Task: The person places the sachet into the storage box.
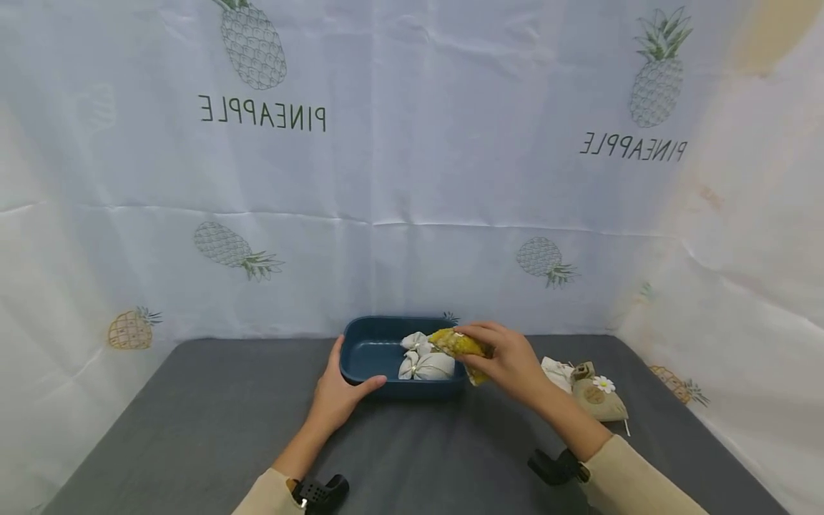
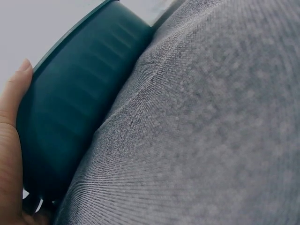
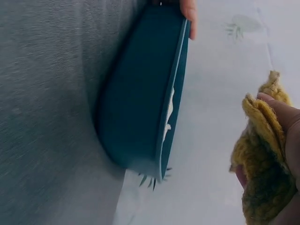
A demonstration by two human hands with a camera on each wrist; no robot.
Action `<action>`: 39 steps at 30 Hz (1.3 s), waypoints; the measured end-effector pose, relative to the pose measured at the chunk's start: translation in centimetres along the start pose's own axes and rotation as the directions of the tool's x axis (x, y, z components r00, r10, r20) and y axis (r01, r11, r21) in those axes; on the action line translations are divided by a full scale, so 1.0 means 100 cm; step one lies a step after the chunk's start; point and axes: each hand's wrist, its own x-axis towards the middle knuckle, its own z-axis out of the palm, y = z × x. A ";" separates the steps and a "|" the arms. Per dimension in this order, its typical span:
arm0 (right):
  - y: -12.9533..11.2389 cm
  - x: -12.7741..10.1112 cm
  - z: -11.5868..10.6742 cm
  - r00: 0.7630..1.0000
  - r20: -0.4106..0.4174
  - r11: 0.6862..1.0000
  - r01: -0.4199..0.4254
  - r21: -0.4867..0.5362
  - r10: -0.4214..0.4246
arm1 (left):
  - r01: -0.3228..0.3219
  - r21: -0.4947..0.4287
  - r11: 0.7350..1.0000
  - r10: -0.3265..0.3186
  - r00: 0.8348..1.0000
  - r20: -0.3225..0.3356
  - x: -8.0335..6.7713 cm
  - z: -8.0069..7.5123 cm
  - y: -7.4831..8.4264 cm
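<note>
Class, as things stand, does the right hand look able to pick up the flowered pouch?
Probably not yet: the right hand is occupied, holding the yellow knit, though the pouch lies close by on the table.

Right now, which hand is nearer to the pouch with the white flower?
Right. The right hand, holding a yellow bundle, is left of the flowered pouch; the left hand is farther left, gripping the blue tub.

In the head view, a pale, creased sheet [image 1: 412, 172] hangs across twelve o'clock behind a dark grey cloth-covered table [image 1: 193, 429] at six. Outlined pineapples print it at eleven and two, each over mirrored "PINEAPPLE" lettering [image 1: 262, 114]. Grey ones tilt at nine and three; a yellow-orange one sits at four.
</note>
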 end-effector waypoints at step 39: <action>-0.016 0.098 0.130 0.928 0.366 0.998 -0.063 -0.025 0.068 | 0.004 -0.028 1.000 -0.005 1.000 -0.028 0.000 0.002 -0.001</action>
